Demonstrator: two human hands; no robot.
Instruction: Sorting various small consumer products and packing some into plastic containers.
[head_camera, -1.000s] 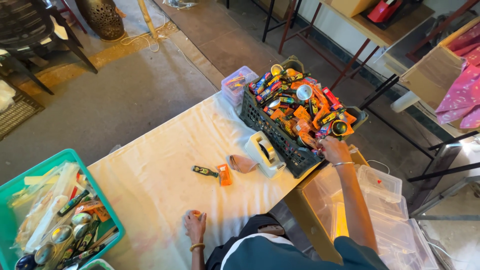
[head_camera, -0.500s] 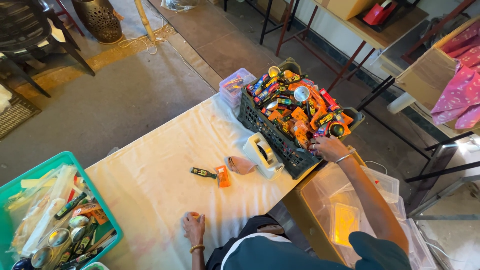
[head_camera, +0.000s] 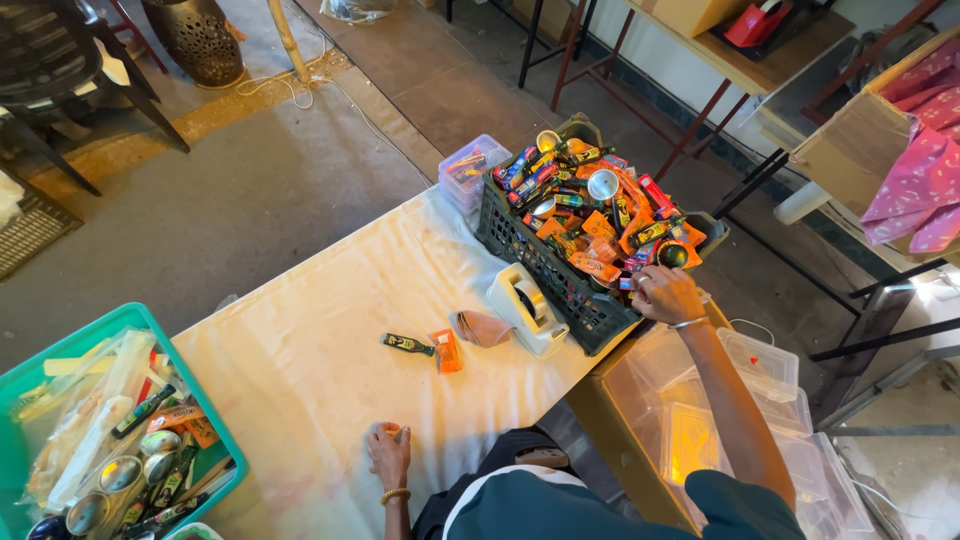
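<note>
Black plastic formed the crate (head_camera: 560, 275) that stood at the far right corner of the cloth-covered table (head_camera: 330, 350), heaped with orange packets (head_camera: 600, 225) and small dark bottles (head_camera: 585, 155). The right hand (head_camera: 665, 293) rested over the crate's near right rim, fingers curled down among the contents; whether they had closed on anything could not be told, since the knuckles hid the fingertips. The left hand (head_camera: 388, 452) lay well apart at the near edge of the table, loosely closed around something small and orange, mostly hidden. One bottle (head_camera: 408, 345) lay flat on the cloth beside an orange packet (head_camera: 447, 351), its long axis pointing roughly towards the crate, nearer the left hand than the right. A white tape dispenser (head_camera: 525, 305) touched the crate's near wall. A teal tub (head_camera: 60, 360) at the left was cut off by the frame.
</note>
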